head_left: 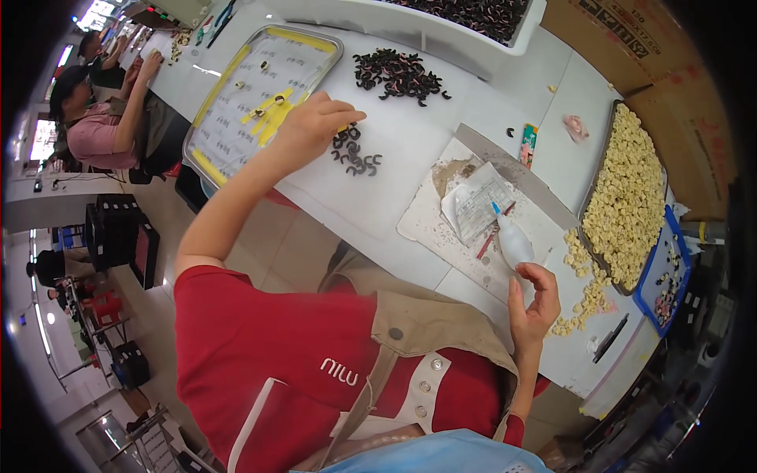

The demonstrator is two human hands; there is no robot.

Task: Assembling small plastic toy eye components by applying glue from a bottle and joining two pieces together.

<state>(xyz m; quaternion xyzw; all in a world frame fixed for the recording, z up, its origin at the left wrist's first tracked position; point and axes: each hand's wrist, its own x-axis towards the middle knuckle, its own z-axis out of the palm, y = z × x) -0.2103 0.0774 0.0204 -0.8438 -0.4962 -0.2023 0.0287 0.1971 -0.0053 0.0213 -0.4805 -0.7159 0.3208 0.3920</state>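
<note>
My left hand (311, 130) reaches over the white work surface, its fingers pinched together. A small yellowish bit shows under the fingertips, too small to name. Below them lies a loose cluster of black curved pieces (363, 164), some C-shaped and some ring-like. Beyond is a larger heap of black and pinkish curved pieces (398, 77). My right hand (534, 303) is open, thumb and fingers curved apart and empty. Just past its fingertips lies a white squeeze bottle (514, 240) with a blue tip, on a stained board (418, 225) with a crumpled printed paper (479, 206).
A yellow-edged metal tray (331, 59) with small pieces stands at left. At the back is a white bin (441, 35) of black pieces. On the right are a tray heaped with cream-coloured pieces (627, 189) and a blue tray (643, 303). Another person (102, 130) works farther left.
</note>
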